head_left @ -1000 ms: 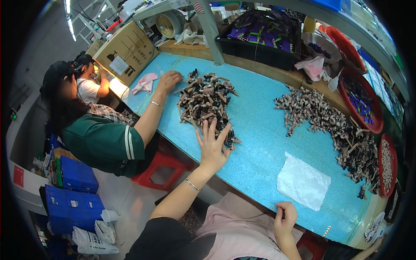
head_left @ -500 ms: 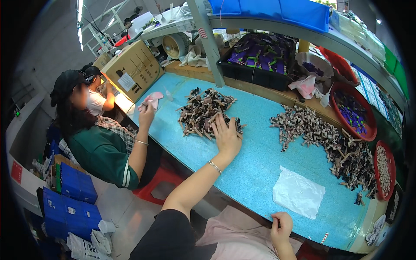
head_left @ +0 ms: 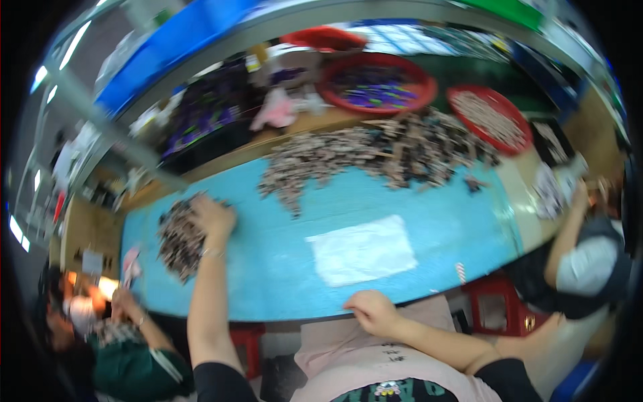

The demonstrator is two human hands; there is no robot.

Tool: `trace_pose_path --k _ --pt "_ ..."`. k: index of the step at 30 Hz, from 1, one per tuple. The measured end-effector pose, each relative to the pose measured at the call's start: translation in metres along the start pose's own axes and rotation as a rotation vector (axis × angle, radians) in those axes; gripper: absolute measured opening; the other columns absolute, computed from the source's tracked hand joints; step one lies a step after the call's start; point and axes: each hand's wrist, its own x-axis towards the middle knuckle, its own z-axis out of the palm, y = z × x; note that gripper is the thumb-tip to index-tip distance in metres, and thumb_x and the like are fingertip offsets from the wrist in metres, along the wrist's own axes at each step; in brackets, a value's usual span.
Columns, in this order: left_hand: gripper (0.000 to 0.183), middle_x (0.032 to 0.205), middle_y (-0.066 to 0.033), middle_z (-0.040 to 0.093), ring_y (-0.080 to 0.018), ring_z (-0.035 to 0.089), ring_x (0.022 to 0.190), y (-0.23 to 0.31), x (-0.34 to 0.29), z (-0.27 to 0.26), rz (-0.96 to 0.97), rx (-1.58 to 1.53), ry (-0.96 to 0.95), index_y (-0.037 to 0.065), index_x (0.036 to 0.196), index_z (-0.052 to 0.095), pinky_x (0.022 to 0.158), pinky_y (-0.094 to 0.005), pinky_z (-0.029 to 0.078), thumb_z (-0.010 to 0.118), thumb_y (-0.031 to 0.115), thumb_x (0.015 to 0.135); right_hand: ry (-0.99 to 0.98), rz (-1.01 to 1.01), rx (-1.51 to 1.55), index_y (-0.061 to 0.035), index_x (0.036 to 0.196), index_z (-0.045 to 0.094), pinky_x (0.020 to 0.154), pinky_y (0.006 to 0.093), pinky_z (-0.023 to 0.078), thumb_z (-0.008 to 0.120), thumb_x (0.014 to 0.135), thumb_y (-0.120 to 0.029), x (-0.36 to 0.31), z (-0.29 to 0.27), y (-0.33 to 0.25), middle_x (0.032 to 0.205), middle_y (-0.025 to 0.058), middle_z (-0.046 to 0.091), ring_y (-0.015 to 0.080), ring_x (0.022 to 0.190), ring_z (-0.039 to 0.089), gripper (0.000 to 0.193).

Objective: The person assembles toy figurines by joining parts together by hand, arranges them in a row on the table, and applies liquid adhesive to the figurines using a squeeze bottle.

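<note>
As it sprawls — left hand (head_left: 213, 218) on parts pile (head_left: 179, 238)

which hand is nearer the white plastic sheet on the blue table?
Right. The right hand rests at the table edge just below the white plastic sheet; the left hand is farther left, on a small parts pile.

Both forearms are bare — the dark sleeves end near the elbows. The left hand (head_left: 213, 218) has a thin bracelet (head_left: 213, 253) at the wrist; the right hand (head_left: 372, 313) wears nothing. Over the dark top lies a pale pink apron (head_left: 365, 365) — small dark marks on it, blurred.
</note>
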Motion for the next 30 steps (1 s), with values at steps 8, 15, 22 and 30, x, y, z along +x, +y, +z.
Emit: trace_pose_path --k 8,15,22,30 --pt "0.067 0.150 -0.0241 0.025 -0.0427 0.012 0.142 0.001 -0.154 0.016 0.672 -0.462 0.177 -0.005 0.143 0.026 0.114 -0.0532 0.009 0.056 0.017 0.088 0.372 -0.010 0.021 -0.0027 0.096 0.062 0.083 0.0385 0.047 0.054 0.076 0.009 0.010 -0.095 0.012 0.100 0.0142 0.061 0.0317 0.096 0.059 0.024" --pt "0.059 0.144 -0.0254 0.034 -0.0427 0.026 0.137 0.015 -0.226 0.025 0.606 -0.651 0.065 -0.006 0.139 0.034 0.113 -0.0509 0.019 0.055 0.015 0.088 0.661 0.447 -0.671 -0.0109 0.110 0.062 0.098 0.0483 0.035 0.068 0.083 -0.024 0.058 -0.241 0.108 0.122 0.0185 0.049 0.0369 0.117 0.044 0.031" --pt "0.056 0.144 -0.0253 0.036 -0.0409 0.030 0.135 0.013 -0.226 0.027 0.583 -0.661 0.104 -0.005 0.138 0.036 0.112 -0.0484 0.022 0.055 0.013 0.088 0.425 0.458 -0.831 -0.0148 0.117 0.061 0.100 0.0607 0.026 0.065 0.084 -0.040 0.076 -0.226 0.133 0.136 0.0229 0.040 0.0378 0.123 0.041 0.042" --pt "0.047 0.137 -0.0217 0.045 -0.0369 0.039 0.131 0.006 -0.246 0.026 0.446 -0.931 0.220 -0.003 0.133 0.044 0.110 -0.0420 0.027 0.054 0.007 0.089 0.424 0.279 -0.746 -0.0054 0.100 0.065 0.097 0.0491 0.034 0.066 0.081 -0.020 0.005 -0.196 0.096 0.121 0.0199 0.054 0.0376 0.112 0.050 0.024"
